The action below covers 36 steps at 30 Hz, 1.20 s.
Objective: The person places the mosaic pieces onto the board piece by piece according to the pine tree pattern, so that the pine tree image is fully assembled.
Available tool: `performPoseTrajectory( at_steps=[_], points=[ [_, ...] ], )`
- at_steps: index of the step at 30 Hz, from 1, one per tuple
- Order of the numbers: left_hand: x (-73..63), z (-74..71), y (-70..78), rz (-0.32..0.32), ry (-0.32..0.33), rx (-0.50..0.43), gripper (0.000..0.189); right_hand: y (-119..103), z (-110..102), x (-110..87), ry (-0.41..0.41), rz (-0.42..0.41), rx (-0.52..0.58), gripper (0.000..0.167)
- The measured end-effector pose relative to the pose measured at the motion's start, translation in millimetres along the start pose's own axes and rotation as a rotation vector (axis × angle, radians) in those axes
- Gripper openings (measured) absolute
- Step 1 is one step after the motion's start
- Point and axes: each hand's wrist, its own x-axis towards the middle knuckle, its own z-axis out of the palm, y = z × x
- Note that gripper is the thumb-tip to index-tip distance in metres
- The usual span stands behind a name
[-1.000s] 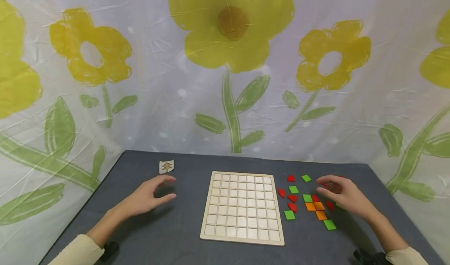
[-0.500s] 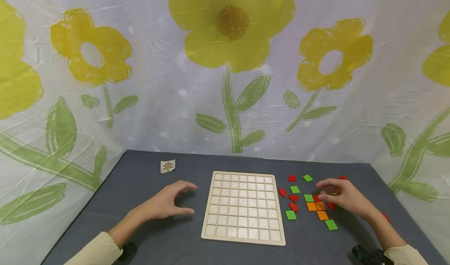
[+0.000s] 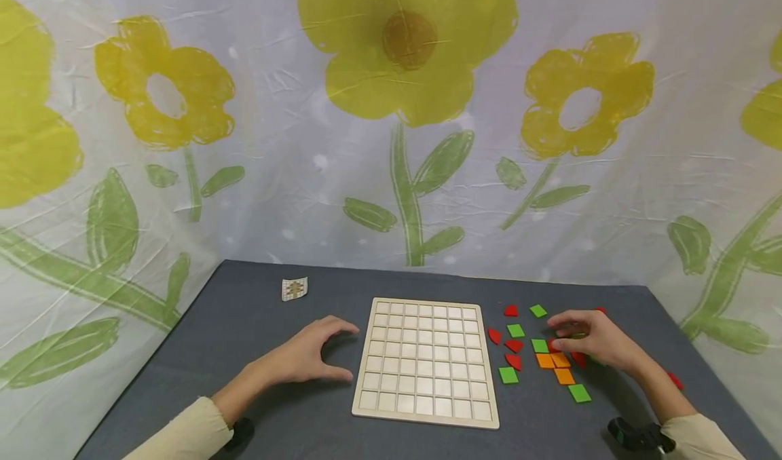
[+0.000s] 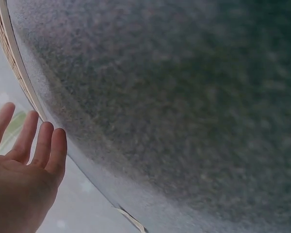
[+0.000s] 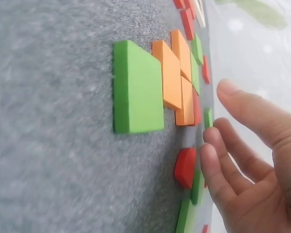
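My left hand [image 3: 308,353] hovers just left of a pale wooden grid board [image 3: 421,358], thumb and fingers spread apart, holding nothing. In the left wrist view, the same hand [image 4: 26,179] has its fingers extended above the dark cloth. Over the scattered tiles at the right is my right hand [image 3: 599,338], its fingers loosely bent and the thumb apart. The right wrist view has no tile gripped by this hand [image 5: 262,160]. Close to it lie a green square tile [image 5: 143,92], several orange tiles [image 5: 169,77] and a red rounded tile [image 5: 185,167].
A small patterned card [image 3: 294,289] lies at the back left of the dark table [image 3: 244,311]. More red tiles [image 3: 510,310] and green tiles [image 3: 508,375] lie between the board and my right hand. A flower-printed curtain [image 3: 275,175] surrounds the table.
My left hand has moved right, from near the card to beside the board's left edge. The right hand has stayed over the tiles, shifting only slightly. The view has drifted a little.
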Motion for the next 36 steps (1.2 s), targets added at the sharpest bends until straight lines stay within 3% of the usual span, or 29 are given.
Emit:
performPoseTrajectory(
  at_steps=[13, 20, 27, 36],
  points=[
    [11.5, 8.0, 3.2, -0.011, -0.047, 0.055, 0.078, 8, -11, 7.1, 0.131, 0.026, -0.057, 0.044],
    [16.6, 10.4, 6.2, -0.013, -0.068, 0.057, 0.078, 17, -23, 8.0, 0.173, 0.080, -0.073, 0.051],
    [18.5, 13.6, 8.7, -0.040, -0.081, 0.057, 0.078, 25, -34, 9.7, 0.177, 0.111, -0.071, 0.052],
    [17.7, 14.8, 9.8, -0.036, -0.085, 0.055, 0.076, 34, -30, 9.2, 0.152, 0.098, -0.150, 0.045]
  ],
)
